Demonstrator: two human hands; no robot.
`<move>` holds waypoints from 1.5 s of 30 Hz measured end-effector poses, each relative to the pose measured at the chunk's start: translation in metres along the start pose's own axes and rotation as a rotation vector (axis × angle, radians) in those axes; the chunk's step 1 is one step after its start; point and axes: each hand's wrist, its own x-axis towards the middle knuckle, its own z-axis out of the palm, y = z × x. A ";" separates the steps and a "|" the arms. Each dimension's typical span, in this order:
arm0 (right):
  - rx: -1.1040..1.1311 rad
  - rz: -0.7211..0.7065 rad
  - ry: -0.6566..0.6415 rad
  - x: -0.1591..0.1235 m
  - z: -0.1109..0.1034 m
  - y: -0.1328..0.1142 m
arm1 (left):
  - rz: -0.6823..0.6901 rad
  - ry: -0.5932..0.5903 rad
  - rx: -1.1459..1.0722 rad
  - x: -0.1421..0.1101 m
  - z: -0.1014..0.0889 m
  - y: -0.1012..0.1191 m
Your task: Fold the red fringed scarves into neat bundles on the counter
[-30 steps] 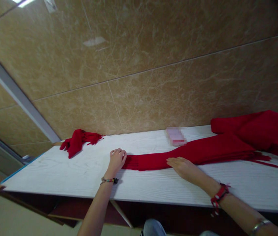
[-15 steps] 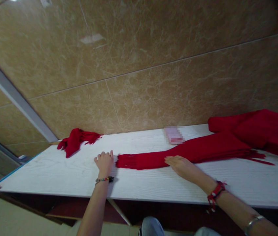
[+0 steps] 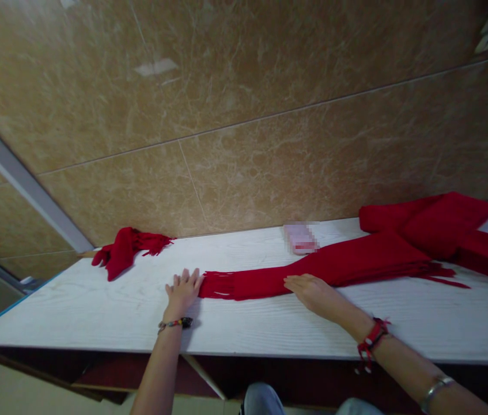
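A long red scarf (image 3: 265, 281) with fringed ends lies folded lengthwise along the white tabletop. At its left fringe is my left hand (image 3: 184, 293), fingers spread flat, the fingertips touching the fringe ends or right beside them. My right hand (image 3: 310, 291) rests on the scarf's near edge about midway, fingers straight and together, laid flat on the cloth without gripping it. To the right the scarf widens, and a second fringe pokes out near its lower edge.
More red cloth (image 3: 434, 222) is heaped at the back right against the tiled wall (image 3: 269, 167). A small crumpled red fringed piece (image 3: 123, 253) lies at the far left. A blurred pinkish object (image 3: 301, 238) sits behind the scarf. Open shelves (image 3: 114, 369) show below the tabletop (image 3: 244, 328).
My left hand has spread and come onto the fringe end of the scarf, closing a small gap. My right hand stays in place on the cloth. The view has shifted slightly.
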 end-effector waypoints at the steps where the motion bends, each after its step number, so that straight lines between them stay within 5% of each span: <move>1: 0.002 -0.004 -0.005 0.000 0.000 0.000 | -0.070 0.069 -0.014 0.000 -0.002 0.001; 3: 0.004 -0.011 -0.012 0.000 0.001 0.001 | -0.057 0.196 -0.092 -0.001 -0.009 0.014; 5: 0.006 -0.009 -0.009 -0.001 0.003 0.002 | 0.225 0.215 -0.185 -0.004 -0.016 0.035; 7: 0.009 -0.004 -0.003 -0.002 0.006 0.003 | 0.540 0.051 -0.231 -0.008 -0.020 0.052; 9: 0.008 -0.002 0.004 -0.003 0.008 0.003 | 0.686 -0.103 -0.233 -0.010 -0.019 0.058; 12: 0.000 -0.003 0.012 -0.004 0.009 0.003 | 0.545 -0.089 -0.223 -0.007 -0.015 0.045; 16: 0.012 -0.009 0.011 -0.002 0.007 0.003 | 0.316 0.189 -0.321 -0.002 -0.020 0.030; 19: 0.023 -0.009 0.014 -0.002 0.006 0.003 | 0.426 0.232 -0.436 -0.011 -0.029 0.044; 23: 0.013 -0.010 0.023 -0.002 0.006 0.003 | 0.682 -0.019 -0.318 -0.024 -0.036 0.060; 25: 0.006 -0.009 0.022 -0.002 0.006 0.002 | 0.670 -0.046 -0.193 -0.026 -0.037 0.048; 32: 0.014 -0.007 0.005 -0.001 0.006 0.001 | 0.295 0.087 0.096 -0.034 -0.049 -0.037; 34: 0.017 -0.006 0.014 -0.001 0.007 0.002 | 0.379 0.097 -0.010 -0.037 -0.053 -0.028; 38: 0.015 -0.007 0.015 -0.001 0.007 0.001 | 0.642 0.077 -0.194 -0.040 -0.051 0.031; 41: 0.009 0.008 0.000 -0.001 0.004 0.000 | 0.717 -0.018 -0.185 -0.038 -0.043 0.060; 45: 0.004 0.013 -0.005 -0.001 0.002 0.000 | 0.600 -0.034 -0.070 -0.034 -0.038 0.028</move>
